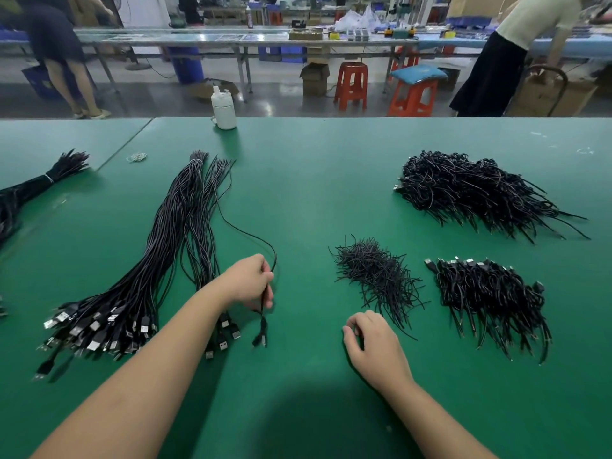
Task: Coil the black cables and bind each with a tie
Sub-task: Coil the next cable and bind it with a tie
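A long bundle of straight black USB cables [159, 256] lies on the left of the green table [298, 180], plugs toward me. My left hand [250, 279] pinches one black cable [263, 323] near its plug end, and its free length loops up and back toward the bundle. A heap of short black ties [374, 273] sits at centre right. My right hand [374, 342] hovers just below that heap with curled fingers; whether it holds a tie cannot be seen. Two piles of coiled cables lie to the right, a near pile [490, 299] and a far pile [477, 190].
A white bottle [224, 109] stands at the table's far edge. Another tied cable bundle [36, 183] lies at far left, with a small rubber band [136, 157] near it. Beyond the table are red stools [351, 84], boxes and people at other benches.
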